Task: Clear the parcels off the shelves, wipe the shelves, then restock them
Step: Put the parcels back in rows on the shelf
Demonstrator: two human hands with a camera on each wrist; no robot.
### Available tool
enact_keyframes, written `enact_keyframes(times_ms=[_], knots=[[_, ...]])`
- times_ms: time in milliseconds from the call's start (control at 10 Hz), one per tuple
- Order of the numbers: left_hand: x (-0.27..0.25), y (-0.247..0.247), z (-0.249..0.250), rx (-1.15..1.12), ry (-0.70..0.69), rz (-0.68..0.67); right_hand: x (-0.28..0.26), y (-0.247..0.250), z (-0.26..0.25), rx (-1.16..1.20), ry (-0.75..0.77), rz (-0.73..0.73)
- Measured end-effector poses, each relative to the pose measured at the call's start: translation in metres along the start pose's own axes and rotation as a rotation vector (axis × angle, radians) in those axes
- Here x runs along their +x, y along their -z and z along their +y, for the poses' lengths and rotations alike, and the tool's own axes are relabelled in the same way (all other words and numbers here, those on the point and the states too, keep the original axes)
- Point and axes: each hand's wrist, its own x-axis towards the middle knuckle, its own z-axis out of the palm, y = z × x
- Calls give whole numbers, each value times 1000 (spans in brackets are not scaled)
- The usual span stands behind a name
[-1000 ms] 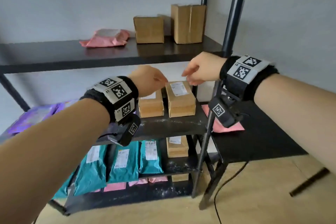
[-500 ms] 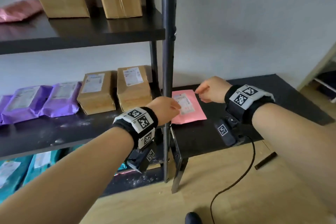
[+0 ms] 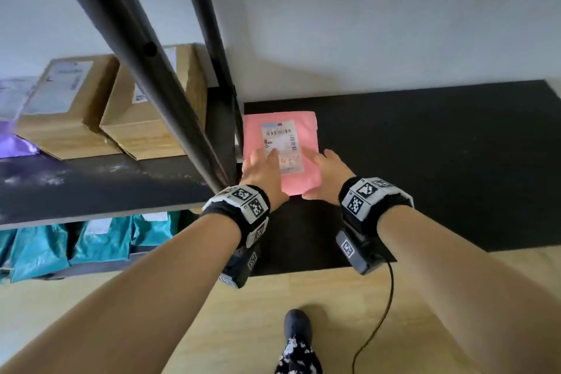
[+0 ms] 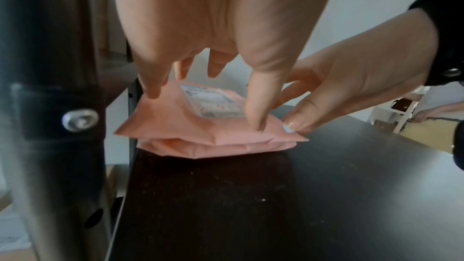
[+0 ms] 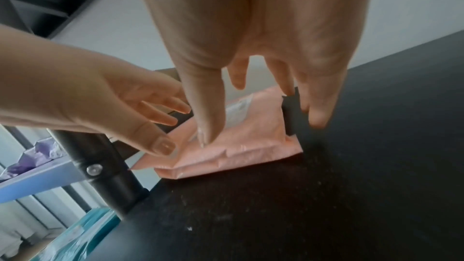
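Two pink mailer parcels (image 3: pixel 307 130) lie stacked on the black side table (image 3: pixel 425 161), tight against the shelf frame. The top one carries a white label. My left hand (image 3: pixel 267 158) reaches over its near left part with fingers spread; in the left wrist view its thumb (image 4: pixel 256 122) touches the top parcel (image 4: pixel 175 126). My right hand (image 3: pixel 321 161) is at the parcel's near right corner, fingers straight, thumb (image 5: pixel 203 140) resting on the pink wrap (image 5: pixel 261 146). Neither hand visibly grips it.
The black shelf post (image 3: pixel 136 48) stands just left of my left wrist. Two cardboard boxes (image 3: pixel 60 118) and a purple mailer (image 3: pixel 15 146) sit on the dusty middle shelf (image 3: pixel 91 185); teal mailers (image 3: pixel 100 240) are below. A cable (image 3: pixel 379 322) crosses the wooden floor.
I have turned from the cardboard boxes on the shelf to the side table. Both hands came down and together onto the pink parcels, and their fingers spread.
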Motion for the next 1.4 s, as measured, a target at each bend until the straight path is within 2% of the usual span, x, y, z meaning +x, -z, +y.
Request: enact_keyframes(times_ms=[100, 300, 700, 800, 900, 1100, 1200, 1400], knots=[[16, -8, 2, 56, 96, -9, 18, -10, 5, 14, -27, -35], [21, -12, 4, 62, 166, -52, 30, -21, 10, -45, 60, 44], [5, -31, -2, 78, 2, -6, 16, -37, 31, 144, 84, 141], [-4, -37, -5, 45, -59, -8, 8, -44, 35, 147, 71, 154], [-17, -38, -5, -32, -52, -5, -3, -49, 37, 181, 72, 209], [-54, -33, -2, 67, -133, 71, -45, -53, 30, 151, 85, 270], [-80, -27, -4, 39, -177, 91, -79, -53, 23, 68, 58, 258], [-167, -13, -29, 32, -311, 191, -163, -76, -12, 23, 42, 350]])
